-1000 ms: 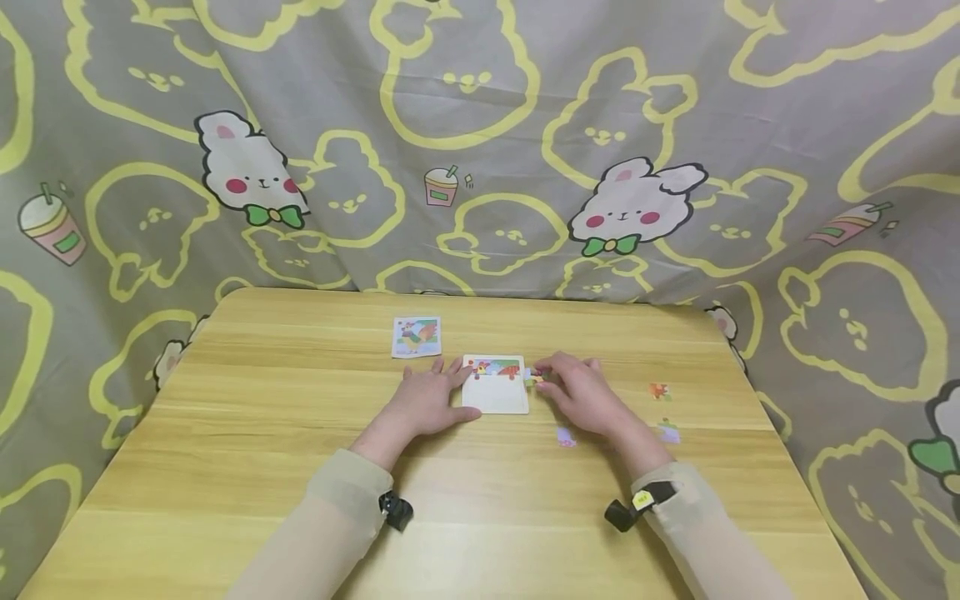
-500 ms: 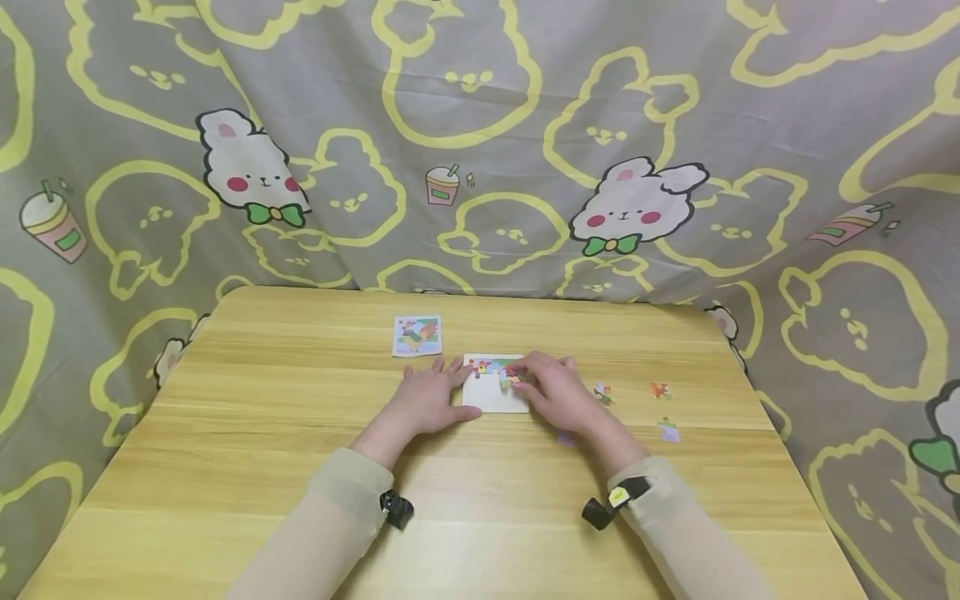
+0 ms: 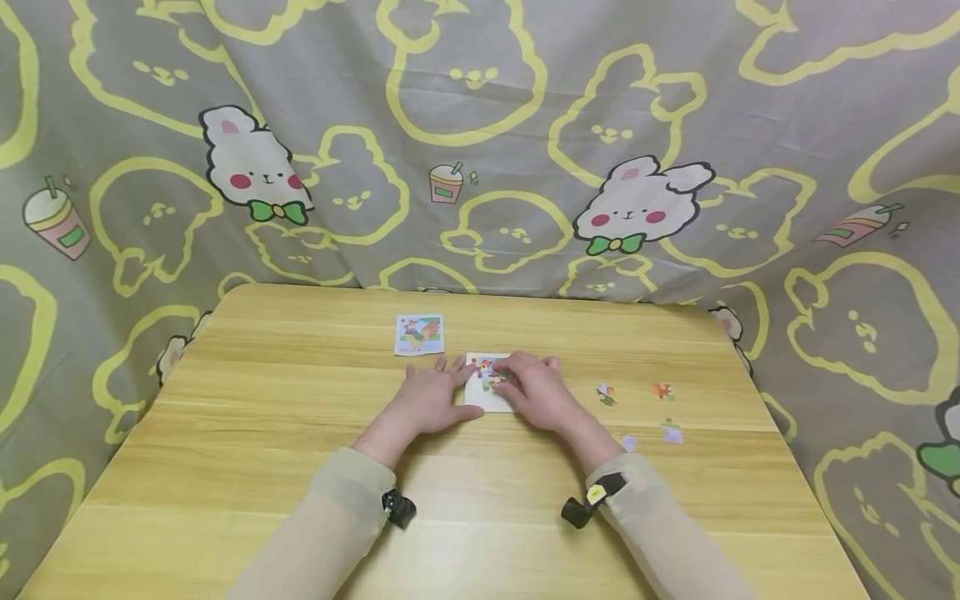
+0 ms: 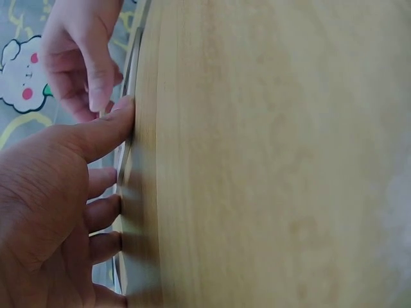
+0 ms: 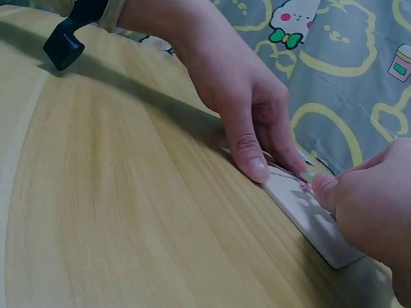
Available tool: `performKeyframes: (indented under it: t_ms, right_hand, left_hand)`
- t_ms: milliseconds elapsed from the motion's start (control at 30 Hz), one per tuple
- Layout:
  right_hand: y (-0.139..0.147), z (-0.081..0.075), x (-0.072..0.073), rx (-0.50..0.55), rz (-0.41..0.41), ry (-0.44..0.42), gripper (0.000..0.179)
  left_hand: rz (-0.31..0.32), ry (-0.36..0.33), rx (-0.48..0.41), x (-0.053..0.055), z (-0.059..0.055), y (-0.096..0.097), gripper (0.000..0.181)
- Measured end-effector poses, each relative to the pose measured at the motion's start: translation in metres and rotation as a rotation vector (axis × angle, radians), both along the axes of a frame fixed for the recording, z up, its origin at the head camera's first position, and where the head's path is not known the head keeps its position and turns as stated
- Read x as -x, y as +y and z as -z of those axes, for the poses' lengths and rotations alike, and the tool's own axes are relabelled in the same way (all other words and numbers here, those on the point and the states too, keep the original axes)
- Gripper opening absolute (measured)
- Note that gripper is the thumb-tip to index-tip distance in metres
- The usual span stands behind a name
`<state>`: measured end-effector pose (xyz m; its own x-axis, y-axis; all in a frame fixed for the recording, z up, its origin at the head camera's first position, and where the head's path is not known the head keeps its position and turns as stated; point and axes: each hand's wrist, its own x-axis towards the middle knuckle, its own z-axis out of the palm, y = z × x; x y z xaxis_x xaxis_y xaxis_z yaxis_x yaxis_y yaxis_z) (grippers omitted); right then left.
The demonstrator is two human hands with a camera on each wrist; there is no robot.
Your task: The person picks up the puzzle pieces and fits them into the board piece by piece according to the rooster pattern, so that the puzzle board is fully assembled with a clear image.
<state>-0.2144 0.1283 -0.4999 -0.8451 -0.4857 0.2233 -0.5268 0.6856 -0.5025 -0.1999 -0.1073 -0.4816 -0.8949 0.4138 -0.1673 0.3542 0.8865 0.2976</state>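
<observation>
My left hand [image 3: 429,402] rests at the left side of a small white puzzle board [image 3: 480,400], its fingers spread and the thumb at the near edge. In the left wrist view the left thumb [image 4: 115,125] lies along the board's edge. Over the upper part of the board, my right hand [image 3: 543,393] pinches a jigsaw piece [image 5: 308,176] between thumb and fingers, its green tip showing in the right wrist view. Pieces with a colourful picture fill a strip at the board's top, partly hidden by the right hand.
A picture card of a rooster [image 3: 420,335] lies behind the board, to the left. Loose jigsaw pieces lie right of the right hand, among them an orange one [image 3: 663,392], a green one [image 3: 606,395] and a purple one [image 3: 672,432]. A patterned curtain [image 3: 517,108] hangs behind the table [image 3: 300,333].
My right hand has moved left with its jigsaw piece, from beside the board's right edge to over its upper part. Loose pieces once covered by the right arm now show. My left hand stays put.
</observation>
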Motion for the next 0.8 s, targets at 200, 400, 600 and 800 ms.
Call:
performKeyframes:
  t_ms: [200, 400, 600, 800]
  right_hand:
    - [-0.01, 0.005, 0.003, -0.019, -0.009, 0.021, 0.035]
    - [-0.017, 0.007, 0.005, -0.037, -0.015, 0.04, 0.03]
    - [-0.02, 0.008, 0.005, -0.046, -0.016, 0.047, 0.031]
    - [-0.021, 0.01, 0.006, -0.062, -0.013, 0.07, 0.033]
  left_hand:
    - [0.005, 0.004, 0.002, 0.0, 0.001, 0.0, 0.087]
    - [0.009, 0.012, -0.002, 0.0, 0.001, 0.0, 0.087]
    - [0.007, 0.014, -0.003, 0.001, 0.002, 0.0, 0.087]
    - [0.005, 0.005, -0.016, 0.0, 0.0, -0.002, 0.086]
